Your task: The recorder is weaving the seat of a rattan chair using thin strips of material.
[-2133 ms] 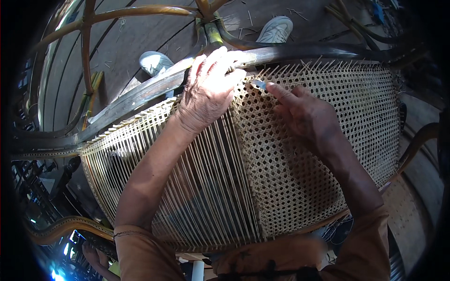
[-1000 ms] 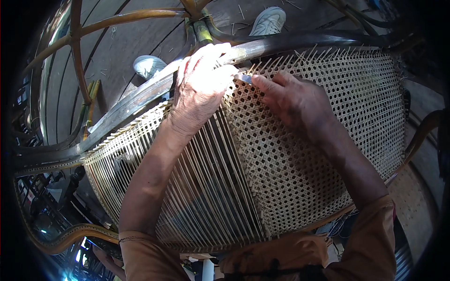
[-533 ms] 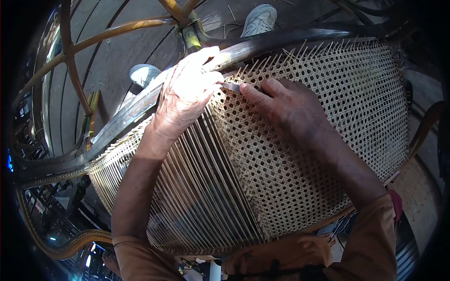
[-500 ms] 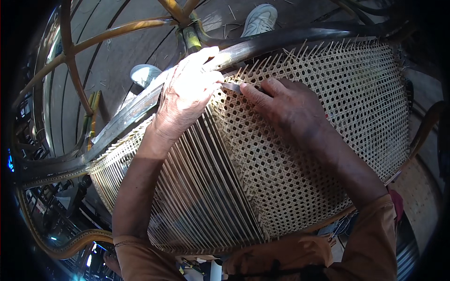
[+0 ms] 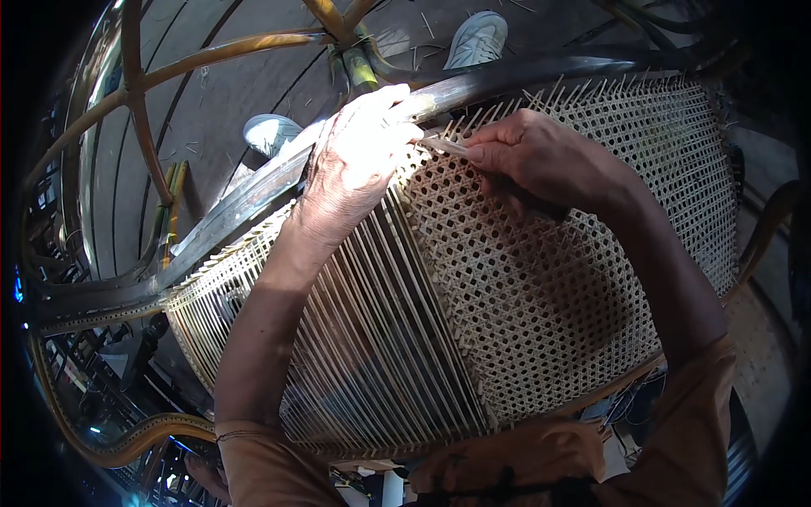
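Observation:
A woven cane panel [image 5: 541,296] lies across a curved frame, its right side an open hexagonal mesh and its left side parallel strands [image 5: 363,329]. My left hand [image 5: 359,156], washed out by sunlight, rests at the panel's far edge beside the dark rail [image 5: 507,74]. Its fingers are closed at one end of a thin pale cane strip [image 5: 445,147]. On the strip's other end, my right hand [image 5: 545,160] pinches with thumb and forefinger, just above the mesh. The lower fingers of that hand are curled in shadow, and what they may hold is unclear.
Loose cane ends [image 5: 583,89] stick up along the far edge. Bent rattan poles [image 5: 236,52] rise at the upper left. Two pale shoes, one of them a sneaker [image 5: 477,40], show past the rail. A curved wooden arm [image 5: 152,433] is at lower left.
My right hand has lifted and rolled over, from lying on the mesh to pinching the cane strip. My left hand keeps its place at the edge. The whole view has shifted slightly.

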The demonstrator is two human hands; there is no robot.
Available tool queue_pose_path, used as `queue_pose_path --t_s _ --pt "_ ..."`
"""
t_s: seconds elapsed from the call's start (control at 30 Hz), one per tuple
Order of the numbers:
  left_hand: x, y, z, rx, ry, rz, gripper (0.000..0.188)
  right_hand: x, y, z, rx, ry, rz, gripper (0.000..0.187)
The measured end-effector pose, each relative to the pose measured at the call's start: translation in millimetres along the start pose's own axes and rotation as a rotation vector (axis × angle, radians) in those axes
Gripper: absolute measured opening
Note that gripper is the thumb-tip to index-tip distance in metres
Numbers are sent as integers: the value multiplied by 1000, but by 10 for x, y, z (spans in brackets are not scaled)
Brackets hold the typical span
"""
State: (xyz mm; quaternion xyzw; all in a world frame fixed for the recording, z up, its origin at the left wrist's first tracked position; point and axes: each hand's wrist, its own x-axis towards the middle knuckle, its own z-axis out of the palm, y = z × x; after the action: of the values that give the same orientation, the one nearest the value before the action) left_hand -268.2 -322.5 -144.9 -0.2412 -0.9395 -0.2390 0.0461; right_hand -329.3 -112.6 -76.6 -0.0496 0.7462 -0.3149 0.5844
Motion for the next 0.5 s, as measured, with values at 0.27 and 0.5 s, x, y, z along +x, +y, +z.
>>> queue_pose_path --t_s 0.27,0.5 --pt "-12 -9 -40 -80 -67 -49 18 70 231 193 141 32 -114 35" --pt "45 -61 -95 -125 -48 56 22 94 299 392 -354 387 -609 37"
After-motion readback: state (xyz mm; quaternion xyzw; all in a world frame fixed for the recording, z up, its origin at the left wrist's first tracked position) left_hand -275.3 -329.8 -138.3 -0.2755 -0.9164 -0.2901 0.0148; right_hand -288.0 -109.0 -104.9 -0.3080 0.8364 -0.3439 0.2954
